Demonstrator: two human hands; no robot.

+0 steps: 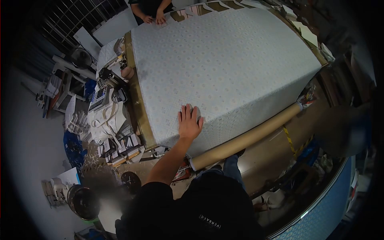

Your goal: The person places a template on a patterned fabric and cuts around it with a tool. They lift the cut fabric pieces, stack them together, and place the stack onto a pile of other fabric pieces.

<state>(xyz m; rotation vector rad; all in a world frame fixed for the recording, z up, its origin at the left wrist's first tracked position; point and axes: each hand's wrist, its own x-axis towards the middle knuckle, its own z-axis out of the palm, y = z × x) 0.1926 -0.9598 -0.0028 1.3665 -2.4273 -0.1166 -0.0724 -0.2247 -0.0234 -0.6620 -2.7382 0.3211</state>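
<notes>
Fingers spread, palm flat, the left hand (189, 122) is pressing the white patterned fabric (224, 60) down at the table (138, 100)'s near edge, likely smoothing it taut, while a co-worker's hands (155, 18) are pinning the far end.

Dim light, barred window (80, 16), pale floor (28, 132), round fan (82, 200), cluttered edges

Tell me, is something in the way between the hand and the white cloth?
Nothing visible is. The left hand lies flat on the white cloth, near its front edge. The cardboard tube lies lower down, beside that edge, not under the hand.
</notes>
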